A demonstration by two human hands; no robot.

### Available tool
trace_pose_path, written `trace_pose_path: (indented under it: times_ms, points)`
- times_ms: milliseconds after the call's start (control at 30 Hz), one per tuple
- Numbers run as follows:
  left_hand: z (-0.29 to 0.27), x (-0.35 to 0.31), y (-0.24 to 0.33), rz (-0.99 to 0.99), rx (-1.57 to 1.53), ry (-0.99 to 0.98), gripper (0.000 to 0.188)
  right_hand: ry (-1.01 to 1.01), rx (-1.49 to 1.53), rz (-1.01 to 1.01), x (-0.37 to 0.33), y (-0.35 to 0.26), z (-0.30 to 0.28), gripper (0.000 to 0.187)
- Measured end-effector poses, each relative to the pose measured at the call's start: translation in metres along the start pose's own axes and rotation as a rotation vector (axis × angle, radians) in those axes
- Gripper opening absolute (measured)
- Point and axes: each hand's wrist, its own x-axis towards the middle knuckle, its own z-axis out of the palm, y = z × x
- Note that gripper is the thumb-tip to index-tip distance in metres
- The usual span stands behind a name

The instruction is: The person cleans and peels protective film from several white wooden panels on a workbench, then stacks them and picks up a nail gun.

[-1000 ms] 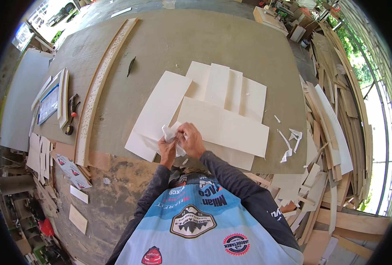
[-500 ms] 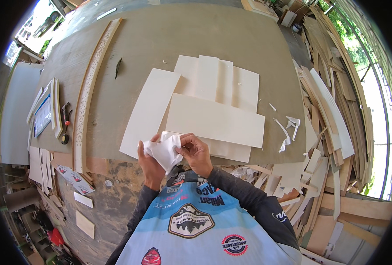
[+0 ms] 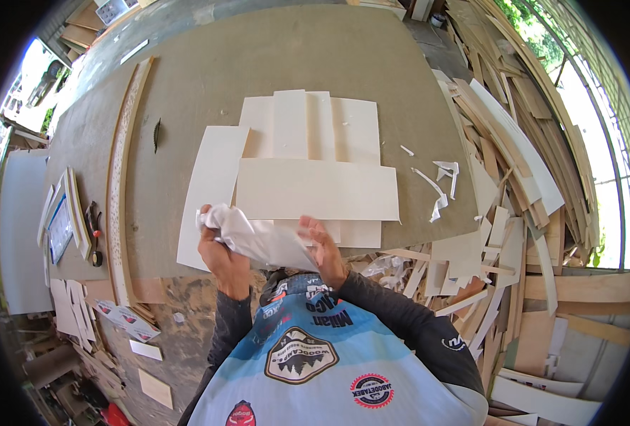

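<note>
A crumpled white cloth-like sheet [image 3: 254, 238] stretches between my hands over the near edge of the table. My left hand [image 3: 224, 259] is closed around its bunched end. My right hand [image 3: 323, 254] is beside the other end, its fingers stretched out and slightly blurred; the sheet touches or passes behind its palm. Just beyond my hands lies a stack of white boards: a wide board [image 3: 315, 190] across the front, a slanted board [image 3: 212, 177] on the left and narrower upright-lying strips [image 3: 290, 124] behind.
Torn white scraps [image 3: 439, 192] lie right of the boards. A long speckled wooden strip [image 3: 121, 163] runs along the left, with a dark-handled tool [image 3: 93, 220] and a blue-edged clipboard [image 3: 61, 228] beyond it. Piled wood offcuts [image 3: 521, 149] crowd the right side.
The white sheet has gone from a gathered bundle to a longer stretch. My left hand moved left with it; my right hand's pinch has loosened. The view has shifted right.
</note>
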Motion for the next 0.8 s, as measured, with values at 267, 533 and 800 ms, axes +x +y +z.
trace_pose_path:
  times_ms: [267,533,800]
  points:
    - [-0.037,-0.025,-0.066,0.024,0.522,-0.259,0.057,-0.008,0.283,-0.150,-0.017,-0.060,0.058,0.066]
    - [0.001,-0.063,-0.076,-0.620,0.157,-0.255,0.099,-0.022,-1.453,-1.083,-0.008,-0.058,0.019,0.054]
    - [-0.015,-0.058,-0.071,-0.743,0.011,-0.605,0.098,-0.244,-1.282,-1.099,0.008,-0.045,-0.032,0.045]
